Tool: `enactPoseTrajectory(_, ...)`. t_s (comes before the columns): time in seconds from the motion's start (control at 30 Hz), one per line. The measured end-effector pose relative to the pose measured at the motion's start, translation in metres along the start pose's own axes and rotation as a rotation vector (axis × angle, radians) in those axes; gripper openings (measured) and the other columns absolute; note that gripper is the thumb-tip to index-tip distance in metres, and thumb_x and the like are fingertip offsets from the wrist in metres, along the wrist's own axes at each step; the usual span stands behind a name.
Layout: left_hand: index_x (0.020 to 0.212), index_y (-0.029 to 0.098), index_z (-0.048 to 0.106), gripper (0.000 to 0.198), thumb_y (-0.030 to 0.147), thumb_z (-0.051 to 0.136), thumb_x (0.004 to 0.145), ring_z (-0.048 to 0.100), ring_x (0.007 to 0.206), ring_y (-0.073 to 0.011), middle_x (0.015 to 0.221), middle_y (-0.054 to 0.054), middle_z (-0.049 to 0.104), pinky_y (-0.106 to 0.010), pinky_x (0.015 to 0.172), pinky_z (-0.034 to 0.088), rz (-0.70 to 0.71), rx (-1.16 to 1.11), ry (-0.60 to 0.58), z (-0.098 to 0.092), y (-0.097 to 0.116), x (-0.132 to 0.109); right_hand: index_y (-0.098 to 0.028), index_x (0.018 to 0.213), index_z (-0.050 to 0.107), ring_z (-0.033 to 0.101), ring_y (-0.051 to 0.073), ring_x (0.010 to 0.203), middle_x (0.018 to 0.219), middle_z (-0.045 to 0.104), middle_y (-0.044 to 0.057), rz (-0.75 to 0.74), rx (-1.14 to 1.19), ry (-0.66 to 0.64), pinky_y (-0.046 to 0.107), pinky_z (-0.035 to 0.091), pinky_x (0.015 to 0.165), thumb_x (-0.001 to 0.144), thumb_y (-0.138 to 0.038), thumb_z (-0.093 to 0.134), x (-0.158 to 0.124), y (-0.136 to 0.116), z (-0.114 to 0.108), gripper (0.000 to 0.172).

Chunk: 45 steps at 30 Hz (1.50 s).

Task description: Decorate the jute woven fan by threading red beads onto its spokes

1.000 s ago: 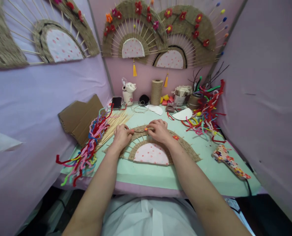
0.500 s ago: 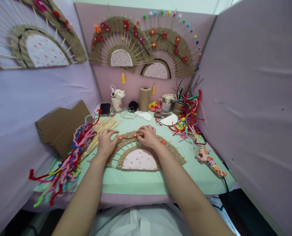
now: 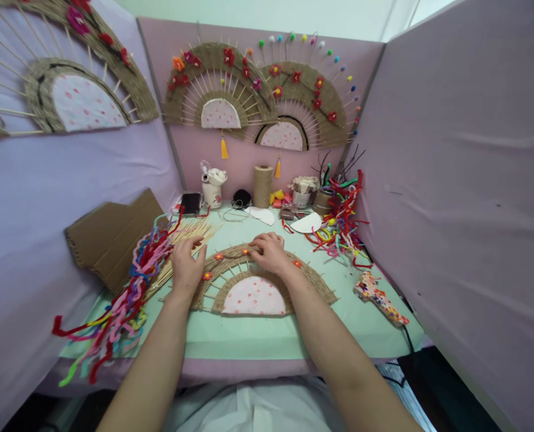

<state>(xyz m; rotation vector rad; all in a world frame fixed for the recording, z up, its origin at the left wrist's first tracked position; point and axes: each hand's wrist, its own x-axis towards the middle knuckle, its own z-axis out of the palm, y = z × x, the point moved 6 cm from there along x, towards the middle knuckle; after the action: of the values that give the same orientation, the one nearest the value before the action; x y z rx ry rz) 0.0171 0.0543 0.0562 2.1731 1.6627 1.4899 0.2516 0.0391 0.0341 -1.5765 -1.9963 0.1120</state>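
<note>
A half-round woven fan [image 3: 311,277] of brown twine over thin sticks lies flat on the table, its middle a pink-spotted white half-disc [image 3: 253,296]. Small red flowers with yellow centres, one a flower [image 3: 207,276] at the left, sit along its outer band, with a thin brown strip running between some of them. My right hand [image 3: 270,252] bends its fingers over the top of the band, pressing beside a flower [image 3: 245,252]; the fingertips are partly hidden. Just off the fan's left side is my left hand [image 3: 188,267], thumb apart from the fingers, holding nothing.
Bundled pipe cleaners [image 3: 143,273] and thin sticks [image 3: 161,279] lie at left, near folded cardboard [image 3: 114,234]. A flower-patterned glue gun [image 3: 381,298] with a cable rests at right. Along the back stand a twine spool [image 3: 263,187] and a white jug [image 3: 213,187]. Finished fans [image 3: 222,60] hang behind.
My left hand has let go of the fan's upper left band and moved left, uncovering the flowers there. My right hand stays on the band. The view has tilted slightly upward.
</note>
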Motion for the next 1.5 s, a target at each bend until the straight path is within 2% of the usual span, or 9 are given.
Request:
enactPoseTrajectory(0.07, 0.094, 0.019, 0.066, 0.022, 0.020, 0.048, 0.081, 0.058, 0.090, -0.0215, 0.090, -0.005, 0.065, -0.036, 0.090, 0.044, -0.009, -0.005, 0.037, -0.004, -0.002, 0.000, -0.027, 0.099, 0.072, 0.047, 0.024, 0.108, 0.112, 0.067, 0.005, 0.021, -0.001, 0.007, 0.041, 0.026, 0.094, 0.085, -0.031, 0.054, 0.000, 0.002, 0.000, 0.023)
enactPoseTrajectory(0.23, 0.067, 0.022, 0.070, 0.034, 0.005, 0.042, 0.074, 0.056, 0.099, -0.0219, 0.088, -0.005, 0.062, -0.039, 0.097, 0.040, -0.046, 0.030, 0.031, -0.011, -0.005, -0.002, -0.026, 0.097, 0.073, 0.047, 0.024, 0.107, 0.110, 0.068, 0.005, 0.069, 0.015, 0.034, 0.042, 0.025, 0.095, 0.084, -0.029, 0.053, 0.000, 0.007, -0.004, 0.024)
enactPoseTrajectory(0.33, 0.062, 0.024, 0.073, 0.037, 0.002, 0.044, 0.072, 0.053, 0.101, -0.0230, 0.092, -0.005, 0.063, -0.041, 0.095, 0.039, -0.079, 0.073, -0.076, -0.005, -0.005, -0.005, -0.026, 0.096, 0.073, 0.048, 0.024, 0.107, 0.109, 0.069, 0.005, 0.073, 0.027, 0.054, 0.043, 0.026, 0.095, 0.084, -0.029, 0.052, 0.000, 0.008, -0.006, 0.025)
enactPoseTrajectory(0.47, 0.062, 0.027, 0.074, 0.038, 0.001, 0.048, 0.072, 0.049, 0.103, -0.0236, 0.098, -0.004, 0.064, -0.043, 0.093, 0.037, -0.077, 0.135, -0.291, 0.011, -0.004, -0.012, -0.026, 0.093, 0.073, 0.049, 0.025, 0.106, 0.107, 0.070, 0.004, 0.054, 0.031, 0.077, 0.044, 0.026, 0.095, 0.083, -0.028, 0.051, -0.001, 0.008, -0.007, 0.025)
enactPoseTrajectory(0.53, 0.064, 0.027, 0.075, 0.037, 0.001, 0.050, 0.073, 0.049, 0.103, -0.0236, 0.098, -0.004, 0.064, -0.043, 0.091, 0.037, -0.068, 0.145, -0.350, 0.017, -0.003, -0.014, -0.026, 0.093, 0.073, 0.050, 0.025, 0.105, 0.106, 0.070, 0.004, 0.044, 0.035, 0.084, 0.044, 0.026, 0.094, 0.082, -0.028, 0.051, -0.001, 0.007, -0.007, 0.025)
enactPoseTrajectory(0.8, 0.066, 0.024, 0.075, 0.040, -0.002, 0.045, 0.072, 0.050, 0.099, -0.0217, 0.093, -0.004, 0.063, -0.040, 0.092, 0.037, -0.124, 0.101, -0.273, 0.007, -0.012, -0.011, -0.025, 0.092, 0.073, 0.050, 0.025, 0.105, 0.106, 0.070, 0.005, 0.045, 0.050, 0.095, 0.044, 0.027, 0.093, 0.082, -0.029, 0.050, -0.002, 0.007, -0.007, 0.025)
enactPoseTrajectory(1.1, 0.058, 0.026, 0.074, 0.037, -0.001, 0.050, 0.069, 0.048, 0.100, -0.0230, 0.095, -0.004, 0.064, -0.044, 0.091, 0.034, -0.061, 0.143, -0.413, 0.020, -0.018, -0.014, -0.026, 0.092, 0.073, 0.050, 0.026, 0.106, 0.107, 0.070, 0.005, 0.046, 0.044, 0.109, 0.044, 0.026, 0.092, 0.082, -0.029, 0.051, -0.001, 0.012, -0.009, 0.025)
enactPoseTrajectory(1.33, 0.053, 0.024, 0.071, 0.033, 0.004, 0.050, 0.070, 0.050, 0.099, -0.0235, 0.090, -0.004, 0.065, -0.044, 0.091, 0.034, -0.123, 0.155, -0.378, 0.014, -0.020, -0.013, -0.025, 0.093, 0.073, 0.051, 0.026, 0.106, 0.106, 0.070, 0.005, 0.065, 0.045, 0.108, 0.045, 0.026, 0.094, 0.082, -0.027, 0.051, -0.001, 0.012, -0.011, 0.025)
enactPoseTrajectory(1.5, 0.055, 0.025, 0.072, 0.035, 0.003, 0.049, 0.068, 0.049, 0.100, -0.0233, 0.092, -0.004, 0.064, -0.045, 0.094, 0.033, -0.095, 0.137, -0.421, 0.015, -0.017, -0.014, -0.025, 0.094, 0.073, 0.050, 0.026, 0.106, 0.106, 0.070, 0.005, 0.060, 0.053, 0.104, 0.045, 0.025, 0.094, 0.082, -0.028, 0.051, 0.000, 0.010, -0.013, 0.025)
